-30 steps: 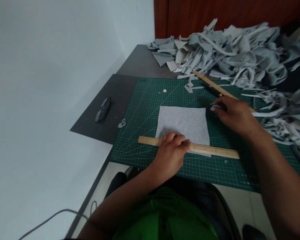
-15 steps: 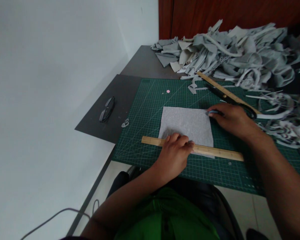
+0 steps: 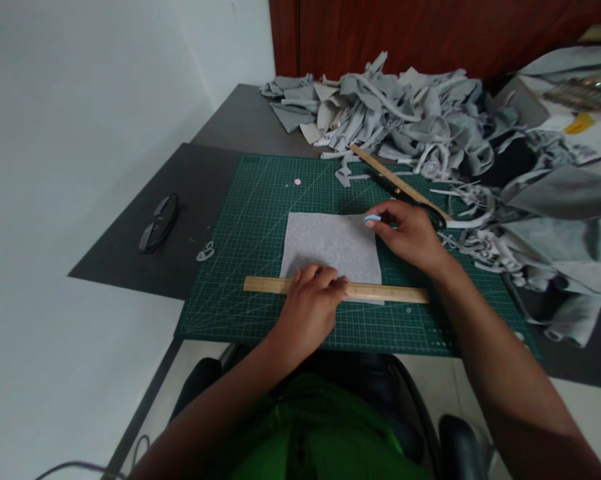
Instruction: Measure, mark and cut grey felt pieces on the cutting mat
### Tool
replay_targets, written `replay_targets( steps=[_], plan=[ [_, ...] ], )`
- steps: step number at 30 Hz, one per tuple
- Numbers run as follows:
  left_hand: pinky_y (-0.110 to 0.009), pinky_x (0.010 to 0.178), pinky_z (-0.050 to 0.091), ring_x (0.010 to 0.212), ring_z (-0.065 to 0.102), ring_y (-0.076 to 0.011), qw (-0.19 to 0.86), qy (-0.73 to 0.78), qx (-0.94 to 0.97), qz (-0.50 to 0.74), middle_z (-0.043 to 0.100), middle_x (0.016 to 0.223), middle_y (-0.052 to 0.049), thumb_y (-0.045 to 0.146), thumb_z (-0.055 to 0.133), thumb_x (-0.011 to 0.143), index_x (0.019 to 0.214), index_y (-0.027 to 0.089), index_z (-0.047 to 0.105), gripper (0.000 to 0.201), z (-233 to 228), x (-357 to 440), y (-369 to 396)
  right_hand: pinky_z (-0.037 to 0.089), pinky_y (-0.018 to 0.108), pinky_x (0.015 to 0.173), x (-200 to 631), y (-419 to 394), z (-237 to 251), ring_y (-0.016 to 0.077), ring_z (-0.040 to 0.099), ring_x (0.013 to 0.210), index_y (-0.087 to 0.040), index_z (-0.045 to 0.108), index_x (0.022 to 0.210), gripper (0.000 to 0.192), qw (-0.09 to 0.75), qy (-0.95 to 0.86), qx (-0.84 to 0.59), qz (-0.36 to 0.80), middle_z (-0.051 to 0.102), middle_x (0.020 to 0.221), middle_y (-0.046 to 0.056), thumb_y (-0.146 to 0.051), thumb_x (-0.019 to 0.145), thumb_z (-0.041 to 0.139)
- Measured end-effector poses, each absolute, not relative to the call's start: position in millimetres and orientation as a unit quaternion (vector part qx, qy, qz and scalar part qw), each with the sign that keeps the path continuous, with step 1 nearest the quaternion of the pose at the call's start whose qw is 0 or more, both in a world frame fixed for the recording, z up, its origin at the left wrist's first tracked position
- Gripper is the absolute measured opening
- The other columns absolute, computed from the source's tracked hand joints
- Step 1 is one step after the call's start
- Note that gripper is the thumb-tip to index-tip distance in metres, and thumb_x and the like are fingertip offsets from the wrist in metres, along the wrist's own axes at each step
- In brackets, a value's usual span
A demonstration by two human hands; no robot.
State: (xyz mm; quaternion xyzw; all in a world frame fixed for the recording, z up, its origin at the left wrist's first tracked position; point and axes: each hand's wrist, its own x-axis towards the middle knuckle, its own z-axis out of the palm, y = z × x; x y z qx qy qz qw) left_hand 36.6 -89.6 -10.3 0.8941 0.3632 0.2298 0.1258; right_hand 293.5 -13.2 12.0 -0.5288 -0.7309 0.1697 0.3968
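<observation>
A rectangle of light grey cloth (image 3: 330, 240) lies flat on the green cutting mat (image 3: 220, 293). Across its near edge runs a wooden ruler (image 3: 385, 293). My left hand (image 3: 313, 307) presses the ruler down, its fingers bent over the wood. At the cloth's far right corner is my right hand (image 3: 405, 233), pinching a small light-blue piece (image 3: 373, 218) that looks like tailor's chalk. Whether the chalk touches the cloth I cannot tell.
Black-handled scissors (image 3: 400, 193) and a second wooden ruler (image 3: 380, 168) lie beyond my right hand. Grey fabric scraps (image 3: 380, 107) are heaped at the back and right. Eyeglasses (image 3: 159, 223) rest on the dark table (image 3: 200, 173) at left, near a small scrap (image 3: 205, 251).
My view has swung to the right, so everything sits further left and more scraps show. The left hand stays on the ruler. My right hand has turned slightly, exposing more of the blue chalk.
</observation>
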Motion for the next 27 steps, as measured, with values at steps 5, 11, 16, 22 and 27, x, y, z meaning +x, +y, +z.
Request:
replay_targets(
  steps=[5, 11, 16, 22, 27],
  plan=[
    [-0.046, 0.085, 0.050, 0.104, 0.055, -0.0274, 0.131, 0.362, 0.897, 0.219, 0.070, 0.109, -0.006, 0.011, 0.062, 0.099, 0.121, 0.019, 0.073, 0.026, -8, 37, -89, 0.043, 0.028, 0.059, 272, -25, 15, 0.0151, 0.055, 0.065, -0.021, 0.070, 0.093, 0.016, 0.358, -0.714, -0.445, 0.405, 0.064, 0.075, -0.002, -0.037, 0.092, 0.075],
    [-0.048, 0.090, 0.051, 0.107, 0.054, -0.0279, 0.155, 0.360, 0.895, 0.211, 0.069, 0.113, -0.007, 0.009, 0.061, 0.099, 0.122, 0.018, 0.073, 0.028, -7, 37, -87, 0.045, 0.027, 0.063, 257, -28, 13, 0.0144, 0.057, 0.068, -0.020, 0.069, 0.093, 0.011, 0.264, -0.718, -0.386, 0.515, 0.062, 0.074, -0.003, -0.030, 0.092, 0.069],
    [-0.045, 0.089, 0.052, 0.106, 0.054, -0.0269, 0.117, 0.371, 0.895, 0.218, 0.064, 0.109, -0.008, 0.013, 0.059, 0.102, 0.122, 0.018, 0.072, 0.025, -6, 37, -90, 0.046, 0.027, 0.063, 259, -28, 16, 0.0149, 0.056, 0.067, -0.022, 0.068, 0.092, 0.010, 0.272, -0.701, -0.407, 0.519, 0.061, 0.074, -0.003, -0.031, 0.092, 0.069],
    [-0.044, 0.087, 0.051, 0.106, 0.055, -0.0272, 0.060, 0.381, 0.905, 0.178, 0.065, 0.109, -0.007, 0.014, 0.057, 0.103, 0.127, 0.018, 0.069, 0.028, -2, 38, -98, 0.046, 0.027, 0.063, 260, -27, 11, 0.0147, 0.056, 0.069, -0.022, 0.071, 0.096, 0.010, 0.267, -0.713, -0.409, 0.502, 0.063, 0.077, -0.002, -0.031, 0.093, 0.069],
    [-0.046, 0.085, 0.050, 0.103, 0.056, -0.0271, 0.057, 0.372, 0.913, 0.155, 0.067, 0.108, -0.006, 0.013, 0.060, 0.100, 0.130, 0.016, 0.067, 0.031, -4, 37, -98, 0.049, 0.028, 0.063, 257, -28, 6, 0.0146, 0.059, 0.067, -0.022, 0.069, 0.094, 0.015, 0.275, -0.691, -0.419, 0.521, 0.064, 0.075, -0.002, -0.036, 0.097, 0.067]
  ],
)
